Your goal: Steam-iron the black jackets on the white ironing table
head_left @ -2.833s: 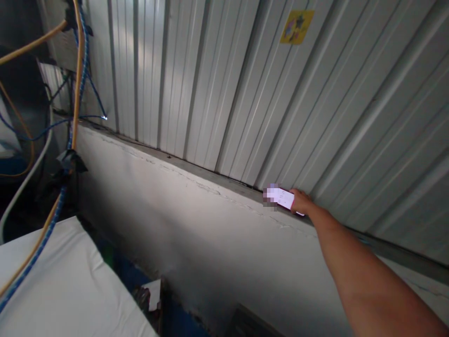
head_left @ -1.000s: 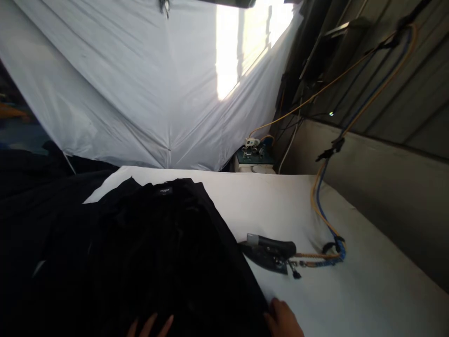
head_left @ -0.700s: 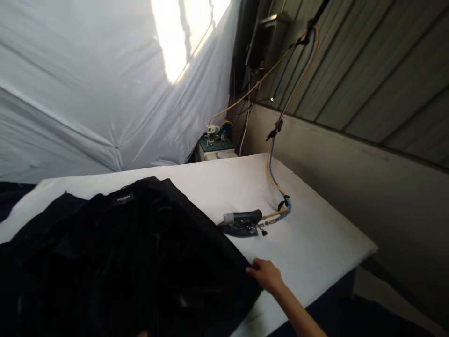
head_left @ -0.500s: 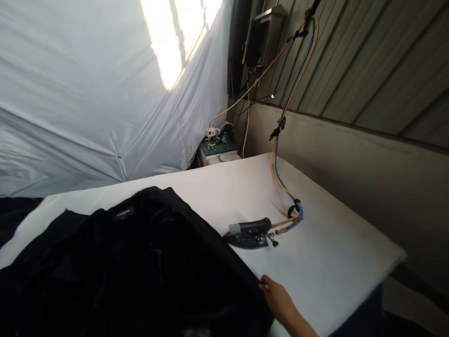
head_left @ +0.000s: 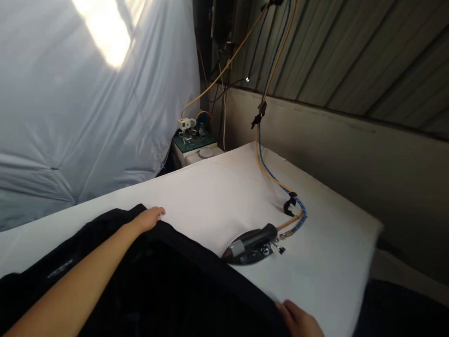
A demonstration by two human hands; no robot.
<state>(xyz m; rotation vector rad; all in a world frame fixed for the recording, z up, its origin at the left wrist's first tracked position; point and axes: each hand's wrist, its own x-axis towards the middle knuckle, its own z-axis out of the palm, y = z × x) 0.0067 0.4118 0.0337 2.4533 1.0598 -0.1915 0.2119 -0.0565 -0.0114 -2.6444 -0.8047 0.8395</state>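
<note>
1. White-topped desk (head_left: pixel 326 262) supports the black garment (head_left: pixel 175 281) at near left.
2. Left hand (head_left: pixel 149 219) pinches its edge at a far point, right hand (head_left: pixel 301 322) at a near point, likely keeping it straight (fingertips partly hidden).
3. Iron (head_left: pixel 249 247) rests just beside that edge, presumably parked within easy reach.
</note>
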